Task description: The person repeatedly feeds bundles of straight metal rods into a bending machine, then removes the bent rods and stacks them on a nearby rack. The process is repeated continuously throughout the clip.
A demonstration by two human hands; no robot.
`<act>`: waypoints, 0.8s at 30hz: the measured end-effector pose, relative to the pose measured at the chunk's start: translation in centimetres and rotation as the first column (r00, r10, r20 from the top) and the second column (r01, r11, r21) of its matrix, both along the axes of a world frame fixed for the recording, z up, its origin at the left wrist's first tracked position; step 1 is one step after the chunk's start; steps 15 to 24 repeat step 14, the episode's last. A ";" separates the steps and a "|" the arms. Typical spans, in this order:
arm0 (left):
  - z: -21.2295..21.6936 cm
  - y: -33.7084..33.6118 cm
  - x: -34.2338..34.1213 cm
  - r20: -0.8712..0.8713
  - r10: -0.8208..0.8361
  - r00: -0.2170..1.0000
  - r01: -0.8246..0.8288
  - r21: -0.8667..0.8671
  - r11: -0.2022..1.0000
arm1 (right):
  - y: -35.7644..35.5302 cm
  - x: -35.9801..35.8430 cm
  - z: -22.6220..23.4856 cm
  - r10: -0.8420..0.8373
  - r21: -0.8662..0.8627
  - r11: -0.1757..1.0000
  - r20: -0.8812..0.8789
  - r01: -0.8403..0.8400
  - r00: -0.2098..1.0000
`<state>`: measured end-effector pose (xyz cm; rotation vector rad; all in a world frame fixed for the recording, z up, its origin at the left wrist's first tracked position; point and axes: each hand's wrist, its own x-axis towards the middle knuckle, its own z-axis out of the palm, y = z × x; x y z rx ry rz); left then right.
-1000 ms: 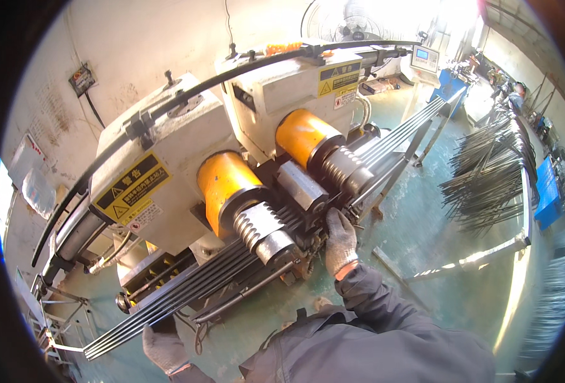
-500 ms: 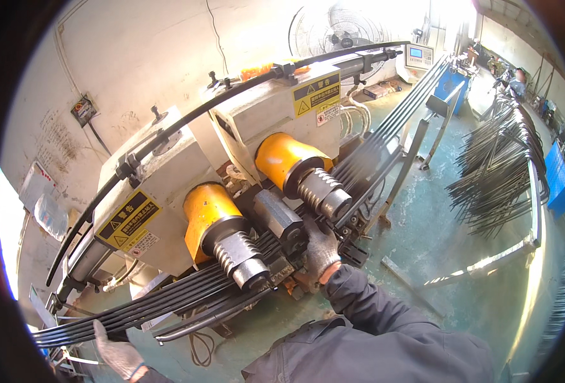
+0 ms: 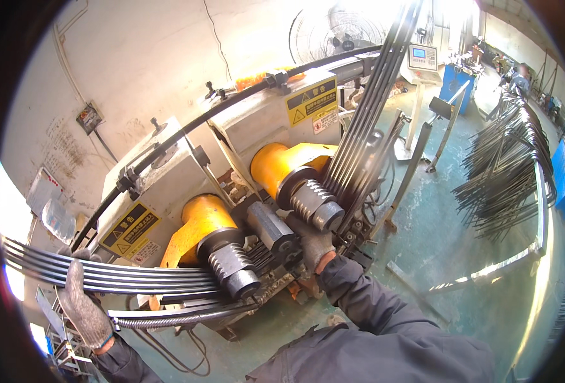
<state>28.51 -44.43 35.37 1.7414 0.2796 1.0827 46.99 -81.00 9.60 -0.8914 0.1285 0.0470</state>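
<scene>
Several black metal rods [image 3: 148, 279] lie side by side across a bending machine, their left part rising toward the left edge and their right part [image 3: 371, 102] slanting steeply up. My left hand [image 3: 86, 306], in a grey knit glove, is closed round the left part of the rods, thumb in front and fingertips showing darkly behind. Gloved too, my right hand [image 3: 312, 244] reaches between the dark six-sided centre block [image 3: 271, 226] and the right grooved roller [image 3: 317, 203]; its fingers are hidden. The left grooved roller [image 3: 231, 262] stands over the rods, beside a yellow arm [image 3: 202, 220].
Grey machine housings [image 3: 161, 217] with yellow warning labels stand behind the rollers. A control panel [image 3: 421, 59] on a post is at the back right, near a fan [image 3: 340, 35]. A large heap of bent rods [image 3: 505, 166] hangs on a rack at right.
Both outer parts of the rods have swung upward, the right part most steeply. My left hand has risen with the left part. The right hand has shifted slightly left.
</scene>
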 end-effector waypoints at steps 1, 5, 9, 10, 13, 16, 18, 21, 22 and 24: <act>0.5 -1.1 0.8 0.008 -0.067 0.998 0.067 0.016 0.998 | -0.1 0.2 -0.2 -0.010 -0.049 0.999 0.040 0.012 0.999; 2.8 -4.6 3.7 -0.062 -0.179 0.982 0.184 0.086 0.979 | -0.3 1.1 -1.7 -0.039 -0.181 0.981 0.155 0.068 0.987; 4.7 -7.7 6.7 -0.133 -0.100 0.986 0.134 0.277 0.952 | -0.5 1.4 -3.5 0.024 -0.110 0.994 0.156 -0.007 0.987; 5.2 -8.6 7.0 -0.136 -0.151 0.979 0.189 0.337 0.922 | -0.3 1.6 -3.9 0.031 -0.095 0.995 0.151 -0.016 0.988; 5.6 -11.2 8.3 -0.153 -0.227 0.962 0.269 0.374 0.888 | -0.1 2.3 -5.3 0.000 -0.233 0.969 0.327 0.080 0.945; 6.2 -11.7 8.5 -0.196 -0.144 0.970 0.203 0.327 0.923 | -0.4 2.6 -5.8 0.016 -0.314 0.944 0.342 0.098 0.940; 6.2 -11.7 8.5 -0.196 -0.144 0.970 0.203 0.327 0.923 | -0.4 2.6 -5.8 0.016 -0.314 0.944 0.342 0.098 0.940; 6.2 -11.7 8.5 -0.196 -0.144 0.970 0.203 0.327 0.923 | -0.4 2.6 -5.8 0.016 -0.314 0.944 0.342 0.098 0.940; 6.2 -11.7 8.5 -0.196 -0.144 0.970 0.203 0.327 0.923 | -0.4 2.6 -5.8 0.016 -0.314 0.944 0.342 0.098 0.940; 6.2 -11.7 8.5 -0.196 -0.144 0.970 0.203 0.327 0.923 | -0.4 2.6 -5.8 0.016 -0.314 0.944 0.342 0.098 0.940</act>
